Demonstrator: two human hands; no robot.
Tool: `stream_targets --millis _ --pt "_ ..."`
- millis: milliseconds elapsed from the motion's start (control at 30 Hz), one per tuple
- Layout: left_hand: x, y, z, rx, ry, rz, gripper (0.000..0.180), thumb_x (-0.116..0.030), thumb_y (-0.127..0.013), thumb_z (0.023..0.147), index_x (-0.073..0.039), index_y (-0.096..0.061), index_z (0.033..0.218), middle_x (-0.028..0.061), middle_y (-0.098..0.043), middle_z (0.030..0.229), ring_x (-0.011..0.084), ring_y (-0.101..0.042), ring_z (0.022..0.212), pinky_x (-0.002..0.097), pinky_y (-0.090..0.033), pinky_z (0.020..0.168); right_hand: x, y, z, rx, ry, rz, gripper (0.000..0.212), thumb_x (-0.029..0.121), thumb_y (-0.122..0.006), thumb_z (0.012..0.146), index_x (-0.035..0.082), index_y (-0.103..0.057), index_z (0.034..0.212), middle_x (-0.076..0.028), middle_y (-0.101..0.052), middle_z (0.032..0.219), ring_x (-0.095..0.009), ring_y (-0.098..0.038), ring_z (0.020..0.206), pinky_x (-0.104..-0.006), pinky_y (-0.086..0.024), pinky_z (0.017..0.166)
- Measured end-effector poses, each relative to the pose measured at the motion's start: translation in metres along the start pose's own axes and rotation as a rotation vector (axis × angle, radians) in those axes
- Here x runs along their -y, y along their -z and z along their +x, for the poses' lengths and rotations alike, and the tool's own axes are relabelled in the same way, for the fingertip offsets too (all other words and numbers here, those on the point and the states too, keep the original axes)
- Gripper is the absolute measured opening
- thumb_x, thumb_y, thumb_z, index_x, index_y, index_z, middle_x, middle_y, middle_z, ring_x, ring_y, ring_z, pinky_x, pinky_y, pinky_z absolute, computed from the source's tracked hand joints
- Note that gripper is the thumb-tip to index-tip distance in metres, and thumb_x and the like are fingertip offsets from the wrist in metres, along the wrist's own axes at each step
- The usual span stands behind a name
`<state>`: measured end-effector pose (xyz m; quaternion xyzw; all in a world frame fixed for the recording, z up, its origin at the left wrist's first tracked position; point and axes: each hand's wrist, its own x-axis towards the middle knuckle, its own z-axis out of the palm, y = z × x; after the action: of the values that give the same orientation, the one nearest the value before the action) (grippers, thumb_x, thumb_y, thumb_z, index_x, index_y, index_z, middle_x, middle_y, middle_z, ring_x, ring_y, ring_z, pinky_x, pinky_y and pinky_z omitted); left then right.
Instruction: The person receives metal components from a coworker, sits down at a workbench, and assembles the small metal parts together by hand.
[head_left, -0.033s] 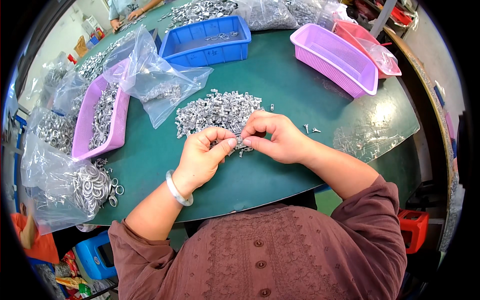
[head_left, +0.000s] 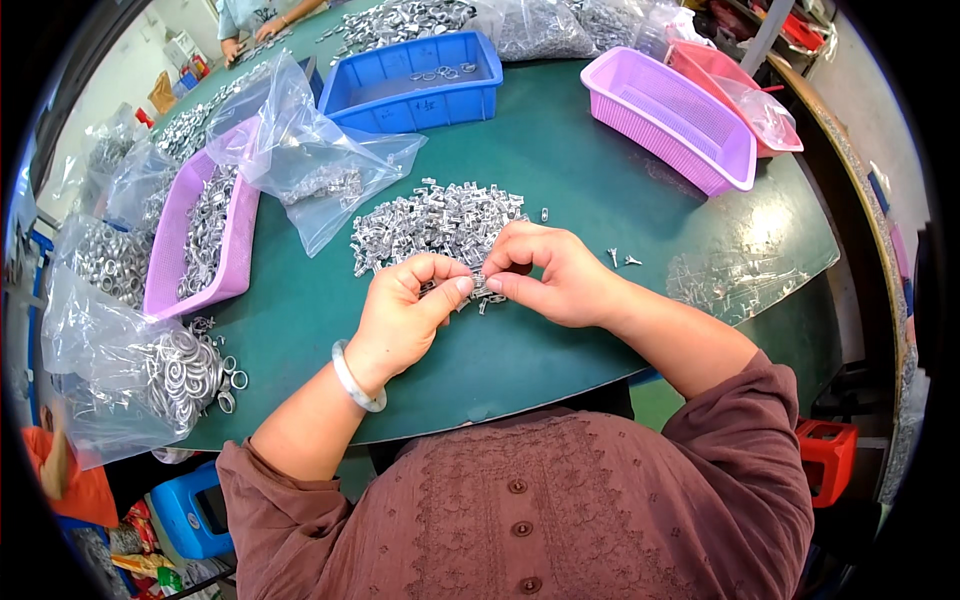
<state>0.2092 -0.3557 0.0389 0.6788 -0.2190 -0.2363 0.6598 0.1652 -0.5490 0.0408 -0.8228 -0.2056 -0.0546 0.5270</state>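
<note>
Both of my hands meet at the near edge of a heap of small silver metal pieces (head_left: 435, 225) on the green tabletop. My left hand (head_left: 400, 305), with a pale bangle (head_left: 355, 380) at its wrist, is closed in a pinch of thumb and forefinger. Facing it, my right hand (head_left: 560, 275) pinches in the same way, the fingertips nearly touching. A small silver metal piece (head_left: 476, 281) shows between them; its exact shape is mostly covered by the fingers. Two or three loose pieces (head_left: 624, 259) lie right of my right hand.
Beyond the heap stand a blue bin (head_left: 410, 115) with a few rings and, at right, a purple basket (head_left: 680, 125) beside a red one (head_left: 785, 140). At left are a purple basket of metal parts (head_left: 240, 255), plastic bags (head_left: 110, 370) and silver rings (head_left: 185, 370). Another person's hands (head_left: 265, 30) work at the far left.
</note>
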Motion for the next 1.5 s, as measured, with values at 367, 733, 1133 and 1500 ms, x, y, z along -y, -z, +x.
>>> stream_targets --millis 367,733,1133,1500 --pt "-0.002 0.009 0.005 -0.001 0.069 -0.211 0.003 -0.007 -0.057 0.083 -0.006 -0.054 0.084 -0.0012 -0.054 0.070 0.0047 -0.046 0.055 0.0172 -0.036 0.048 -0.005 -0.007 0.002 0.002 0.207 -0.308 0.008 0.004 -0.061 0.069 0.006 -0.059 0.077 -0.008 -0.052 0.078 -0.027 -0.052 0.076 -0.0352 -0.044 0.065" --pt "-0.002 0.023 0.010 0.078 0.187 -0.734 0.010 -0.001 -0.047 0.076 -0.004 -0.050 0.085 0.0106 -0.056 0.087 0.0164 -0.054 0.073 0.0239 -0.045 0.060 -0.003 -0.012 0.001 0.109 0.306 -0.594 0.005 0.009 -0.061 0.068 0.008 -0.057 0.070 -0.007 -0.050 0.086 -0.025 -0.048 0.082 -0.0346 -0.039 0.071" --pt "-0.006 0.004 0.000 0.098 0.280 -0.080 0.010 -0.014 -0.060 0.082 -0.005 -0.060 0.082 -0.0012 -0.054 0.066 0.0039 -0.047 0.051 0.0158 -0.033 0.042 -0.001 -0.007 0.003 0.013 0.165 -0.265 0.004 0.002 -0.057 0.072 0.003 -0.055 0.076 -0.009 -0.050 0.080 -0.029 -0.049 0.081 -0.0372 -0.040 0.074" --pt "-0.002 0.006 0.002 0.114 0.313 -0.181 0.012 -0.015 -0.057 0.085 -0.004 -0.061 0.083 -0.0008 -0.056 0.067 0.0038 -0.048 0.052 0.0155 -0.035 0.044 -0.005 0.001 0.002 -0.033 0.095 -0.094 0.006 0.005 -0.053 0.083 0.001 -0.057 0.083 -0.007 -0.054 0.084 -0.019 -0.052 0.080 -0.0287 -0.042 0.070"
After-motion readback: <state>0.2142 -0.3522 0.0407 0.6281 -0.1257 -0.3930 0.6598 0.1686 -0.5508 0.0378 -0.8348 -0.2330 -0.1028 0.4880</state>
